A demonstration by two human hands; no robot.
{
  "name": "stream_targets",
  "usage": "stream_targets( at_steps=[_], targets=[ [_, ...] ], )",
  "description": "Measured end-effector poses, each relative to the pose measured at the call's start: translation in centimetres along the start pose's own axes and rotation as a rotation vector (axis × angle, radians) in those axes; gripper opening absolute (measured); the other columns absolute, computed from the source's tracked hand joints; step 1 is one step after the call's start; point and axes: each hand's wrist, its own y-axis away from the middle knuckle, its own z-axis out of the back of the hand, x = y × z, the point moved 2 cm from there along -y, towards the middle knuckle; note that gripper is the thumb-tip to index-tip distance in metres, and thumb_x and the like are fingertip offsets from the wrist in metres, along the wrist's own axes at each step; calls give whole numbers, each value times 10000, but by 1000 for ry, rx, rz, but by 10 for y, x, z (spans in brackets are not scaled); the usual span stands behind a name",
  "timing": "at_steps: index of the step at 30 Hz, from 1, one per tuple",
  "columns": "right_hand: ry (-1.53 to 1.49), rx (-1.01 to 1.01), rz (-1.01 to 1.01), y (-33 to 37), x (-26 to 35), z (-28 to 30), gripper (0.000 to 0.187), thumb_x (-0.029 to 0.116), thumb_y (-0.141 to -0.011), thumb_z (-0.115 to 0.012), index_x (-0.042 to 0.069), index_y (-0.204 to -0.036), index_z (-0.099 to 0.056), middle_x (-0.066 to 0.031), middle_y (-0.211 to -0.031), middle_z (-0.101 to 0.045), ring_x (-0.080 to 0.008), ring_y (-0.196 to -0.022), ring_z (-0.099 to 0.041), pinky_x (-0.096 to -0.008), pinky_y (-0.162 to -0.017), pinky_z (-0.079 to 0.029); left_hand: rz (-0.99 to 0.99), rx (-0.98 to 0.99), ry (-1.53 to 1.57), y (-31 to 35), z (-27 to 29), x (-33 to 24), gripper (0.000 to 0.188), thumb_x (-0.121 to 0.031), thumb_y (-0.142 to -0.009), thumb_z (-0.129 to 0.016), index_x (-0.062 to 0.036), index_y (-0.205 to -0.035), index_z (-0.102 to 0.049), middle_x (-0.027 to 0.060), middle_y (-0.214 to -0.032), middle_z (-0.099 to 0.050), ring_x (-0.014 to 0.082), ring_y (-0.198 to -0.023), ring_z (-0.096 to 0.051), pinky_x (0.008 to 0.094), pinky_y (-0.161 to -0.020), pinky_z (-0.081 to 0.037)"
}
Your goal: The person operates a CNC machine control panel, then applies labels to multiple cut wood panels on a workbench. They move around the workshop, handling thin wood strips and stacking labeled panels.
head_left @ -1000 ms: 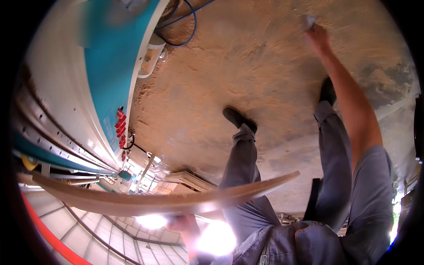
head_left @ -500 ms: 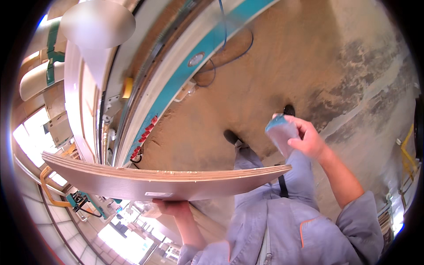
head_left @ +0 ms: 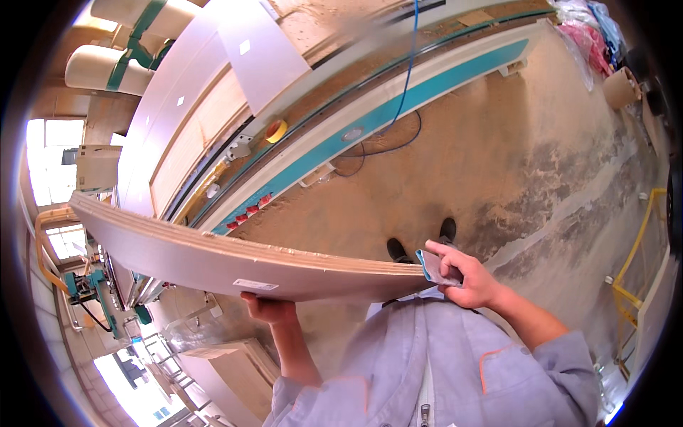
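A stack of thin boards (head_left: 213,256) with greyish-mauve faces and raw wood-coloured edges lies across in front of me, tilted, its left end farther off. My left hand (head_left: 270,309) grips the boards at their near lower side, beside a small white label; part of its fingers is hidden behind them. In my right hand (head_left: 469,281) is a folded sheet of sandpaper (head_left: 431,268), grey with a blue-green side. Thumb and fingers pinch it against the right end of the stack's upper edge, and one finger points outward.
A long machine with a blue-green side (head_left: 299,160) runs diagonally ahead, bearing large panels (head_left: 263,60) and a roll of yellow tape (head_left: 276,131). A blue hose (head_left: 409,64) hangs over it. Dust covers the floor (head_left: 455,156). A yellow frame (head_left: 626,295) stands right, more boards (head_left: 228,377) lower left.
My right hand has come down and left with the sandpaper, from clear of the boards to their right end. The boards tilt more, right end nearer. My view has turned.
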Motion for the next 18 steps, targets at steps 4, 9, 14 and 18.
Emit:
stream_targets(
  at_steps=[4,9,14,18],
  targets=[
    [-133,155,-49,-11,18,-20,615,81,-692,-707,59,-1194,-352,-171,-1200,-518,-250,-923,-519,-325,-837,-422,-5,10,82,-6,18,-15,671,-480,-808,-633,-94,-1319,-433,62,-1282,-509,277,-1178,-476,460,-1003,-379],
    [97,282,15,-29,32,-57,740,53,-708,-572,66,-1380,-264,-199,-1204,-462,-333,-1070,-483,-354,-926,-389,62,-46,77,-13,40,-27,621,-468,-843,-587,-68,-1298,-453,66,-1267,-508,272,-1160,-477,435,-988,-384],
    [168,137,155,-44,79,-101,719,-17,-679,-435,50,-1385,-316,-195,-1357,-392,-351,-1208,-424,-350,-1019,-330,120,-138,-20,-23,52,-35,647,-476,-871,-539,-66,-1348,-389,83,-1311,-471,284,-1188,-453,445,-1007,-366],
    [-5,95,328,-86,124,-104,746,-19,-689,-439,18,-1415,-269,-203,-1413,-351,-311,-1271,-377,-360,-1063,-283,130,-113,39,-26,54,-35,623,-487,-840,-579,-68,-1287,-465,52,-1248,-513,251,-1144,-474,405,-981,-383]
  ],
)
